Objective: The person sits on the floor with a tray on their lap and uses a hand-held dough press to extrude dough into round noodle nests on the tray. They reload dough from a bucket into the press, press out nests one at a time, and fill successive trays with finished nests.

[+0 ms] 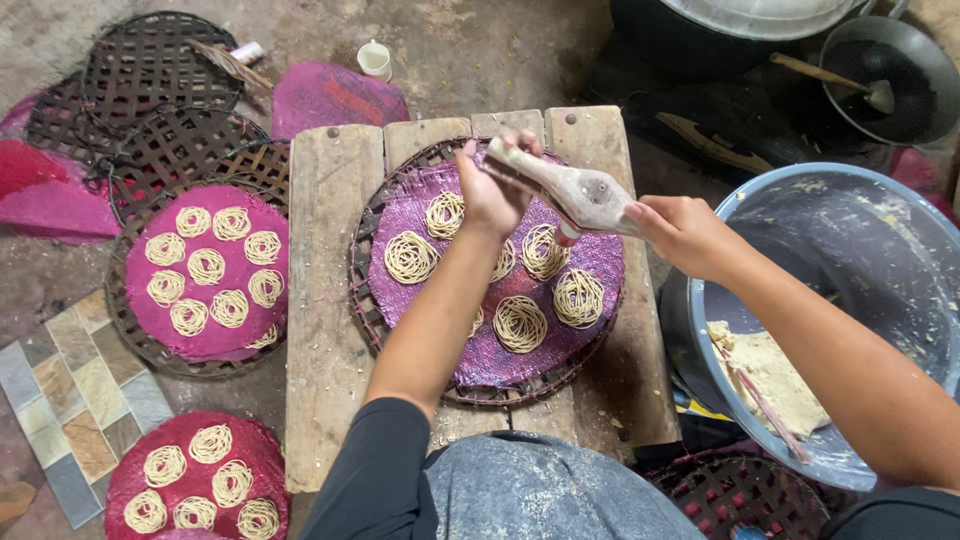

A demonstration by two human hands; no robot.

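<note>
Both hands, left [492, 190] and right [682, 232], clenched on the wooden press [570, 190] above the purple mat [590, 262]; best held level, circling steadily, coils [520, 323] apart on the worktop [320, 300].

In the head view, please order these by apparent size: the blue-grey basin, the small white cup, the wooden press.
1. blue-grey basin, largest though partly cut off
2. wooden press, held in both hands
3. small white cup, farthest away
</note>
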